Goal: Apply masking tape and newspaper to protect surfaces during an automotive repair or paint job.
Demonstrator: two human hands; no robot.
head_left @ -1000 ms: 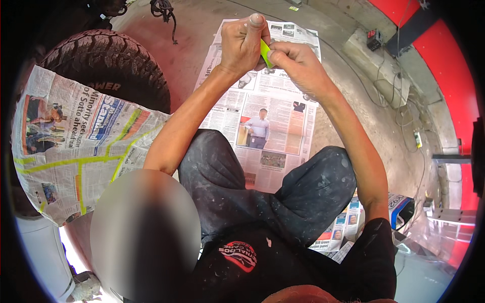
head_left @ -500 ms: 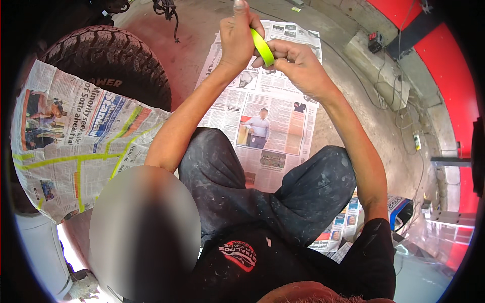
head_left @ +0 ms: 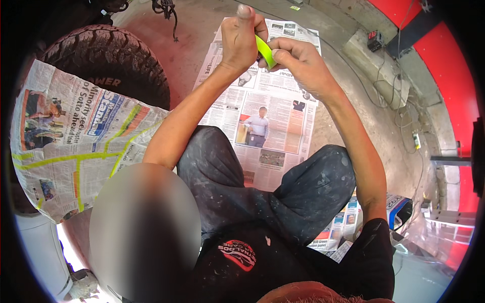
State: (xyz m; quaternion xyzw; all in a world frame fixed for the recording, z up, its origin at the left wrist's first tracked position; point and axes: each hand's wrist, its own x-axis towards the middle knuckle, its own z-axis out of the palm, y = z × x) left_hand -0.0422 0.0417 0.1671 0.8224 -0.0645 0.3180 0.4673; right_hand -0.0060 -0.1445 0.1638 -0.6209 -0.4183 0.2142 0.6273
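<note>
A roll of neon yellow-green masking tape [head_left: 263, 52] is between my two hands, above the far part of a newspaper sheet [head_left: 227, 129] spread on the floor. My left hand [head_left: 239, 44] is closed around the roll's left side, its thumb pointing up and away. On the roll's right edge, my right hand [head_left: 299, 59] pinches with thumb and fingers. The fingertips behind the roll are partly hidden. To the left, sheets of newspaper [head_left: 65, 146] joined with strips of the same yellow-green tape cover a rounded surface.
A large knobbly tire [head_left: 111, 60] stands at the far left. My bent knees [head_left: 323, 171] flank the floor sheet. More newspaper [head_left: 323, 240] lies at my right. Cables [head_left: 376, 96] run over the floor beside a concrete ledge [head_left: 384, 70] and a red wall [head_left: 444, 86].
My right thumb has shifted up along the tape's edge, and that hand has turned slightly. The roll has tilted a little, while my left hand stays nearly in place.
</note>
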